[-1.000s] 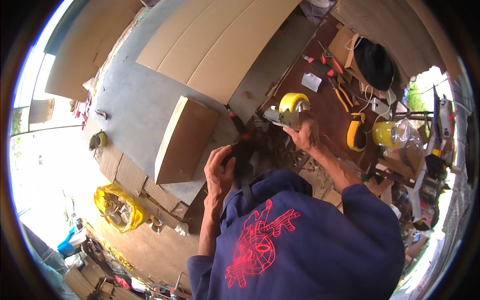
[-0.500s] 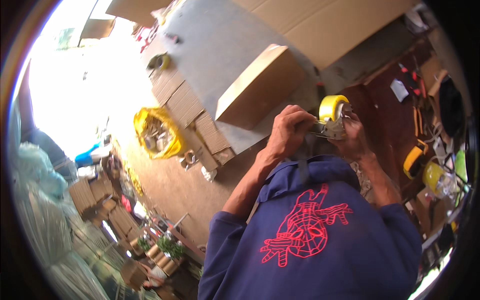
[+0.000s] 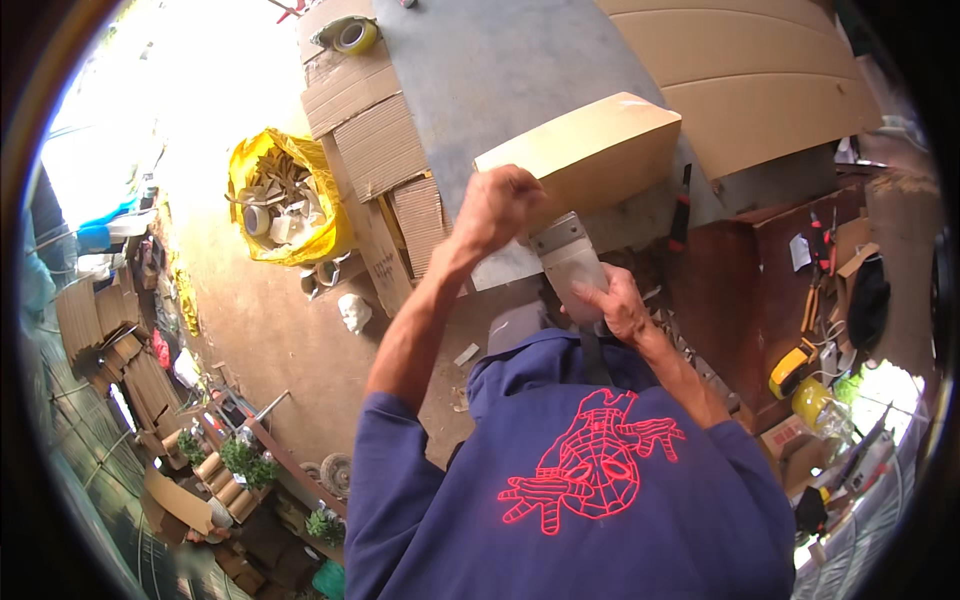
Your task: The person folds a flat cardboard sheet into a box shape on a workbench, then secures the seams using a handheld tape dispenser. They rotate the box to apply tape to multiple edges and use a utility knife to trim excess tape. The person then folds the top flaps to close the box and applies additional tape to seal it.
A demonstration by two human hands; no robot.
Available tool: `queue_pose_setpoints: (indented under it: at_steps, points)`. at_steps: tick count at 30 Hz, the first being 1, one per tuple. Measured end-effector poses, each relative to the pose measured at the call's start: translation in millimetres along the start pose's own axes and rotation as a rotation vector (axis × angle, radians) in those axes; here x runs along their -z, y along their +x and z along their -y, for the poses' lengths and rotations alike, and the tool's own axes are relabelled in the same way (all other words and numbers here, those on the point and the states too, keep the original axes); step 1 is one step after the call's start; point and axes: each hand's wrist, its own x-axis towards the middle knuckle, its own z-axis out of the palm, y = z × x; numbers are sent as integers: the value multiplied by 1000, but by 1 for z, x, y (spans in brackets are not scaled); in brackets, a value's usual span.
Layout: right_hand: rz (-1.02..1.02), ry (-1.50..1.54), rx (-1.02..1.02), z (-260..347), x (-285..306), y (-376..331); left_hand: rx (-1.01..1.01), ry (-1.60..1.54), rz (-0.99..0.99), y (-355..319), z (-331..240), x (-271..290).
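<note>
A long cardboard box (image 3: 585, 135) lies on the grey tabletop (image 3: 490, 85) in front of me. My left hand (image 3: 500, 208) is at its near left corner, fingers curled in and slightly blurred; whatever they pinch is hidden. Below the box, my right hand (image 3: 625, 308) grips a tape dispenser (image 3: 570, 262), whose flat silver metal side faces up. The dispenser's yellow tape roll is out of sight at this angle.
Right of the box, a black-and-red handled tool (image 3: 681, 212) lies by the table edge. Large cardboard sheets (image 3: 750, 95) cover the far right. On the left are a yellow bag of scraps (image 3: 335, 225), cardboard pieces (image 3: 375, 145) and a tape roll (image 3: 355, 37).
The tape dispenser has turned and come lower and left with my right hand, hiding its yellow roll. My left hand has left the dispenser for the box's near left corner.
</note>
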Motion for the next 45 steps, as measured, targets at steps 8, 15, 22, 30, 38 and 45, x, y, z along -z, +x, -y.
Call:
queue_pose_setpoints:
  at_steps: [8,15,22,30,38,45]
  points:
    - [-15,20,-93,-7,-27,20,-85,196,-6,38,31,53]
    - [-31,24,-131,-4,-34,33,-140,164,-81,39,50,53]
    - [-83,44,-161,-28,-29,51,-165,206,-110,40,83,38]
    - [-101,27,-131,-47,-28,70,-319,374,-101,34,92,22]
    - [-116,-25,-46,-74,-20,86,-183,563,-223,38,93,39]
    - [-110,-60,-37,-74,-21,90,-260,457,-191,-18,46,-19]
